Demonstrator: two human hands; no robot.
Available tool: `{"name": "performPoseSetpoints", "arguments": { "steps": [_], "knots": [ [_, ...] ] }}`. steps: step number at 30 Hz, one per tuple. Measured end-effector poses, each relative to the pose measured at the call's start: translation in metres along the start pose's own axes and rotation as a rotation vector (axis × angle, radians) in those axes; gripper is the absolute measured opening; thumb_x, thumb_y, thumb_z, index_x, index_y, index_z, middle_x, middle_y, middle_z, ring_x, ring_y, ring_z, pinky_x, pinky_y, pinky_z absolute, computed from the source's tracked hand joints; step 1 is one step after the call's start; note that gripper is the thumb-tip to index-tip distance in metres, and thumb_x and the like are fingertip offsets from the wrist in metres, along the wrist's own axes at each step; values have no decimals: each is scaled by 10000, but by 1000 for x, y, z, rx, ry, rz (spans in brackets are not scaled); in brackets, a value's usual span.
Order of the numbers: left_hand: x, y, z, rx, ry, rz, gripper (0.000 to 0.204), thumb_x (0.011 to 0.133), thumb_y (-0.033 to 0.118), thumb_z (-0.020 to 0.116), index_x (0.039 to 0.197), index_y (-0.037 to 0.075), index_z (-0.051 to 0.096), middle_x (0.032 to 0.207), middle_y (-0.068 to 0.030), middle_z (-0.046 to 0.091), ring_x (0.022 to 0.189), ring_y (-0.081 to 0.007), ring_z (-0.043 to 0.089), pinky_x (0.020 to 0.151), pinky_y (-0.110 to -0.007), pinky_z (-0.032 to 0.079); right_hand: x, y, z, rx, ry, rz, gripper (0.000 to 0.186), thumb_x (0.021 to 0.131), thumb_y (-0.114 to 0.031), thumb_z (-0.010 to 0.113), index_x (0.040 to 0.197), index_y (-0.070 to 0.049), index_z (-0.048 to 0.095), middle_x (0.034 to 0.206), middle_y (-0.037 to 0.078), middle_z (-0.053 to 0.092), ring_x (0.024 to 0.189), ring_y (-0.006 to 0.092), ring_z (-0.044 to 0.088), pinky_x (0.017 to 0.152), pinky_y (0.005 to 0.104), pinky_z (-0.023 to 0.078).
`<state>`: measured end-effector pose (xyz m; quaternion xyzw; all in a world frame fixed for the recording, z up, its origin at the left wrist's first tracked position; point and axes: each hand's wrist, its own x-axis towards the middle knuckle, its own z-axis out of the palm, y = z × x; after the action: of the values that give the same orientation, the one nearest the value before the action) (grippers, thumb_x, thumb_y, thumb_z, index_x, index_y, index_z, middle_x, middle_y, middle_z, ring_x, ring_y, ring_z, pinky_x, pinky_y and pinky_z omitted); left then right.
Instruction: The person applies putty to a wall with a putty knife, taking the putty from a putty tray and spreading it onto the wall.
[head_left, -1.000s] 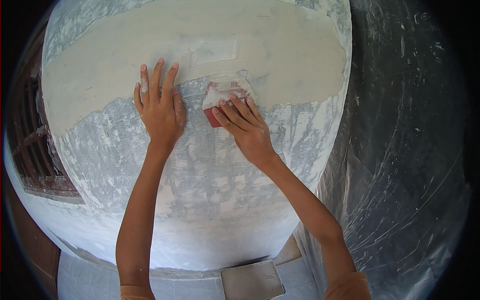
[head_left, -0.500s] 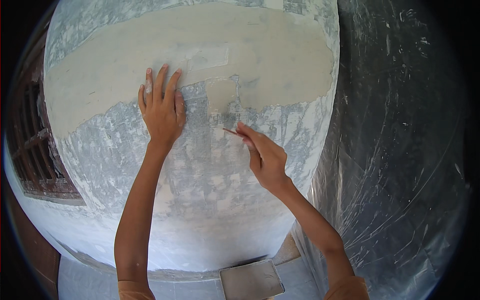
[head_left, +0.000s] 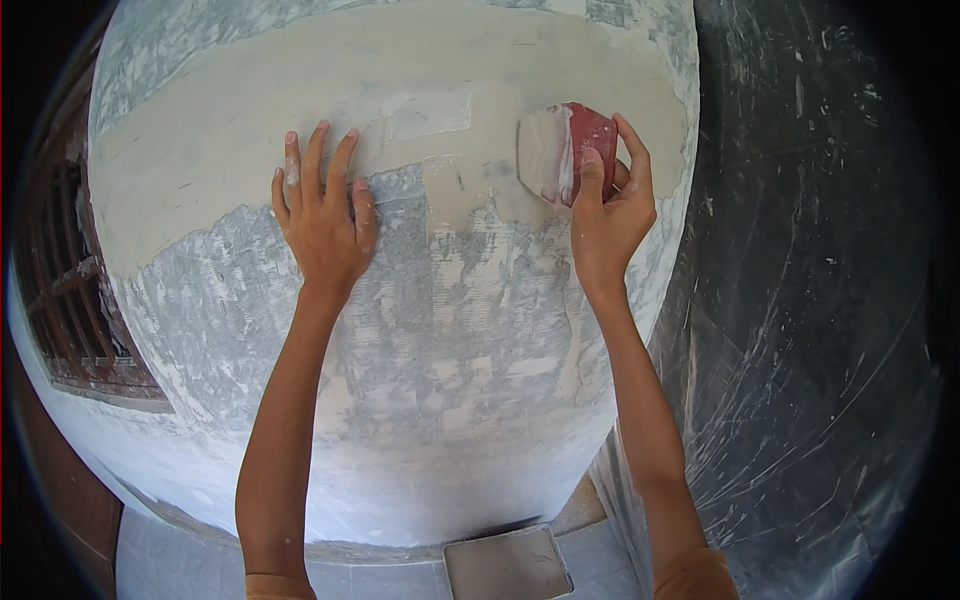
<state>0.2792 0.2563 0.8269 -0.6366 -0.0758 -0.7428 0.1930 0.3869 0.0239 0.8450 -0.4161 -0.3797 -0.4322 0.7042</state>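
Observation:
With fingers spread, my left hand (head_left: 325,215) rests against the wall (head_left: 390,300), on the lower border of a beige band of putty (head_left: 240,130). My right hand (head_left: 615,215) pinches a red putty spreader (head_left: 597,140), thumb on its near face and fingers behind. A thick layer of beige putty (head_left: 543,155) coats the spreader's left part. The spreader is over the right part of the putty band; whether it touches the wall I cannot tell. Between the hands, a short strip of putty (head_left: 450,195) hangs below the band over the grey-white streaked surface.
A rectangular tray (head_left: 450,570) of putty sits on the floor by the wall's foot. Dark plastic sheeting (head_left: 800,300), splashed with white, hangs on the right. A brown window grille (head_left: 75,290) stands at the left.
My right hand has moved up and right from below the putty strip. The spreader, earlier edge-on, now shows its broad face with putty on it. My left hand stays on the wall.

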Motion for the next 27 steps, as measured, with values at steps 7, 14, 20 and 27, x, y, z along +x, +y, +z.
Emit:
{"name": "performPoseSetpoints", "arguments": {
  "steps": [7, 14, 20, 27],
  "knots": [
    [0, -3, -3, -1, 3, -10, 439, 975, 250, 452, 1404, 172, 508, 1517, -73, 418, 1469, -315, 268, 1172, -506, 148, -24, 0, 33, -10, -226, -35, 392, 951, -55, 581, 1340, -34, 540, 810, 119, 685, 680, 99, 609, 616, 249, 468],
    [-1, 1, -2, -8, -2, -21, 433, 974, 245, 451, 1397, 171, 513, 1514, -76, 422, 1468, -316, 270, 1171, -511, 146, -18, -4, 32, 107, -158, -8, 397, 946, -43, 574, 1341, -32, 539, 706, 42, 648, 620, 44, 516, 554, 212, 407],
    [-2, -4, -3, 5, 23, -16, 424, 972, 232, 457, 1386, 171, 523, 1503, -73, 435, 1461, -316, 287, 1167, -510, 158, -10, -4, 22, -26, -84, 56, 386, 950, -12, 556, 1335, -6, 527, 796, 89, 676, 623, 91, 576, 596, 232, 476],
    [0, -2, -1, -26, 34, -17, 417, 969, 231, 463, 1376, 169, 531, 1496, -73, 445, 1459, -315, 293, 1165, -510, 161, -35, -11, 35, 28, -240, -98, 397, 949, -73, 602, 1339, -43, 538, 719, 64, 646, 616, 66, 521, 613, 250, 445]
  ]
}}
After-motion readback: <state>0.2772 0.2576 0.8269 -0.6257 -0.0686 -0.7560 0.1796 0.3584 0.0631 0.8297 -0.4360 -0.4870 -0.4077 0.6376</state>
